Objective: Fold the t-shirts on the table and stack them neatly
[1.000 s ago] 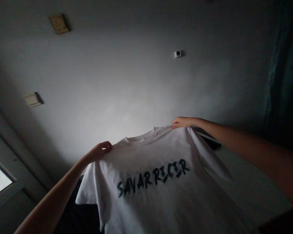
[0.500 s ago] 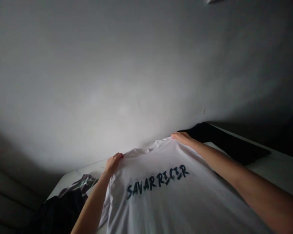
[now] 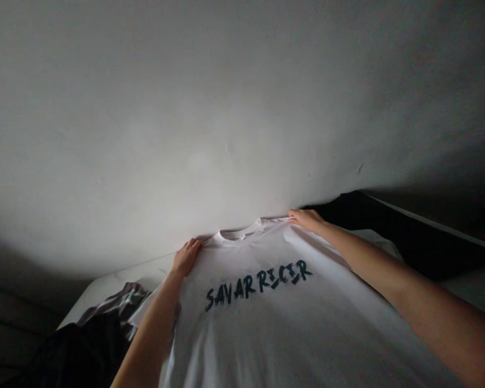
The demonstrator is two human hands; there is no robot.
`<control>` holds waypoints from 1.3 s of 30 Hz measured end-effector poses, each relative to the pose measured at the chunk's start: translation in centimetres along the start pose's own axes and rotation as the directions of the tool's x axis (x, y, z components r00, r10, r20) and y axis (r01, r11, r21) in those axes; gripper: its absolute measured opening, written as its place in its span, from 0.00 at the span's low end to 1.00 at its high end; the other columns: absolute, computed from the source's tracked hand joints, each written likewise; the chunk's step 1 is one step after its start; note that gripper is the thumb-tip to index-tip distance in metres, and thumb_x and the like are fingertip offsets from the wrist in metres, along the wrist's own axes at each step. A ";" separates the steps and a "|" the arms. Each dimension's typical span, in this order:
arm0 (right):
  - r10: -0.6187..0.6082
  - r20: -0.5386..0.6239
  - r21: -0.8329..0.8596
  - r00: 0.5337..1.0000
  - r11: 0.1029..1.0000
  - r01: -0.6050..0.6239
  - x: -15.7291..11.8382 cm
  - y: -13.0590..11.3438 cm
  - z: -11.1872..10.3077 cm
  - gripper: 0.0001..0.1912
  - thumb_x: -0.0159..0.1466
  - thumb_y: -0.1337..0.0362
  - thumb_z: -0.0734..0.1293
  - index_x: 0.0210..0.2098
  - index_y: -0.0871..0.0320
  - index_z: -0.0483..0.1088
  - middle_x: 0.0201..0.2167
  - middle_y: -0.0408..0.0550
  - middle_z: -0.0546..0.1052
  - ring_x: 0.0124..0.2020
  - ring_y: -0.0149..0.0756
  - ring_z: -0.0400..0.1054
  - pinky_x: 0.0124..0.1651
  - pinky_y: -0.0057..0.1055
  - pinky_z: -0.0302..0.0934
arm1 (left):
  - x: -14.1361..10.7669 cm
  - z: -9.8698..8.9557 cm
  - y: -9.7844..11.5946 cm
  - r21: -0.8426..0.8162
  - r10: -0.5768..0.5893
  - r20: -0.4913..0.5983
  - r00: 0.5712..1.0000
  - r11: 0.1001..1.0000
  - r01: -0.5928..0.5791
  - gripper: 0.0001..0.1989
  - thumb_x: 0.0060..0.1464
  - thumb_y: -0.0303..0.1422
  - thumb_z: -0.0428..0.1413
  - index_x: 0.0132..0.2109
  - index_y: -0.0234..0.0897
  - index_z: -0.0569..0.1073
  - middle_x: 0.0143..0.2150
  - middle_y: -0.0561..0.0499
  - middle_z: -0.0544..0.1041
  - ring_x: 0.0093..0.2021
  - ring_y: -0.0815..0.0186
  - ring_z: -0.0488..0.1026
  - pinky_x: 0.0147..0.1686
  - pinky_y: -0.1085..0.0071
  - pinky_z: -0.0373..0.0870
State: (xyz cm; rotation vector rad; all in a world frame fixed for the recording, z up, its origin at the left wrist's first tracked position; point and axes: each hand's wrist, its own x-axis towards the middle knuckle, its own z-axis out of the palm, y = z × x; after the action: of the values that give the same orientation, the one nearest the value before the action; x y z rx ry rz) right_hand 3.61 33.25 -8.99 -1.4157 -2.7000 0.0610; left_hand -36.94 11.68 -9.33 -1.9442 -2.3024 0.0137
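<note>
A white T-shirt (image 3: 250,323) with dark brush-style lettering across its chest is spread out in front of me, collar at the far end. My left hand (image 3: 187,256) grips its left shoulder, fingers closed on the cloth. At the other shoulder, my right hand (image 3: 306,219) pinches the fabric. Between the two hands the neckline lies slightly curved, and soft folds run down the front. The shirt's lower part runs out of view at the bottom.
A pale table (image 3: 92,293) stands against a grey wall (image 3: 226,118). Dark and patterned clothes (image 3: 101,328) lie bunched at the left. Black cloth (image 3: 372,226) lies at the right, beyond my right arm.
The collar has opened into a clearer curve and the shirt's top looks flatter. Both hands keep their hold on the shoulders. The view has shifted slightly.
</note>
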 end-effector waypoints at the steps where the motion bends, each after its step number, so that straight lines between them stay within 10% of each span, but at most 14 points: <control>1: 0.008 0.003 -0.009 1.000 1.000 -0.008 -0.2 0.0 -0.1 0.15 0.73 0.57 0.56 0.45 0.57 0.70 0.42 0.57 0.79 0.42 0.45 0.72 0.41 0.32 0.57 | -0.1 -0.1 0.2 0.040 0.003 0.000 1.000 0.999 -0.003 0.14 0.68 0.34 0.41 0.51 0.43 0.70 0.53 0.47 0.73 0.51 0.60 0.71 0.46 0.65 0.66; 7: 0.134 0.040 -0.067 0.990 0.989 -0.131 -2.7 1.4 -2.2 0.14 0.68 0.60 0.63 0.51 0.57 0.69 0.51 0.58 0.77 0.51 0.46 0.69 0.50 0.35 0.58 | -3.3 -1.9 2.6 0.242 -0.005 -0.063 0.998 0.970 0.020 0.20 0.60 0.23 0.48 0.56 0.42 0.71 0.62 0.42 0.69 0.58 0.54 0.67 0.56 0.58 0.63; 13: 0.371 0.074 -0.070 0.926 0.928 -0.366 -9.1 5.0 -5.2 0.25 0.66 0.54 0.65 0.57 0.64 0.67 0.57 0.68 0.71 0.56 0.56 0.68 0.51 0.44 0.61 | -14.7 -4.3 5.5 0.235 -0.024 -0.058 0.998 0.971 0.037 0.17 0.57 0.28 0.53 0.54 0.36 0.70 0.57 0.39 0.70 0.56 0.51 0.68 0.53 0.56 0.66; 24: 0.327 0.041 0.305 0.944 0.896 -0.323 -36.7 4.8 -2.3 0.14 0.61 0.52 0.66 0.35 0.57 0.71 0.34 0.53 0.78 0.37 0.43 0.73 0.38 0.32 0.63 | -39.3 -4.3 10.4 -0.102 -0.239 0.146 0.960 0.962 0.255 0.20 0.59 0.42 0.50 0.54 0.36 0.67 0.40 0.43 0.79 0.47 0.51 0.75 0.48 0.59 0.69; 33: 0.320 0.207 0.425 0.924 0.822 -0.380 -43.3 2.0 -2.4 0.17 0.56 0.48 0.65 0.23 0.54 0.65 0.25 0.50 0.75 0.29 0.44 0.70 0.33 0.35 0.59 | -41.8 -4.6 12.8 -0.615 -0.447 -0.047 0.893 0.717 0.326 0.14 0.60 0.42 0.44 0.49 0.43 0.65 0.36 0.51 0.76 0.38 0.59 0.77 0.39 0.67 0.70; 39: 0.461 0.195 0.654 0.866 0.597 -0.466 -45.3 3.1 -1.8 0.20 0.45 0.45 0.69 0.27 0.50 0.61 0.22 0.47 0.76 0.28 0.50 0.72 0.30 0.39 0.62 | -44.2 -5.8 11.6 -0.550 -0.413 0.061 0.909 0.746 0.376 0.12 0.58 0.44 0.47 0.43 0.46 0.70 0.41 0.51 0.79 0.41 0.58 0.78 0.41 0.68 0.71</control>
State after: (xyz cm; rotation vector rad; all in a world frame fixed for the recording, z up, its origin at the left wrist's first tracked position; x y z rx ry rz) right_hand 31.97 -2.24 -10.32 -1.7488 -1.8497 0.9918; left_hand -17.79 -30.18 -8.66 -1.5406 -2.8445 -0.8358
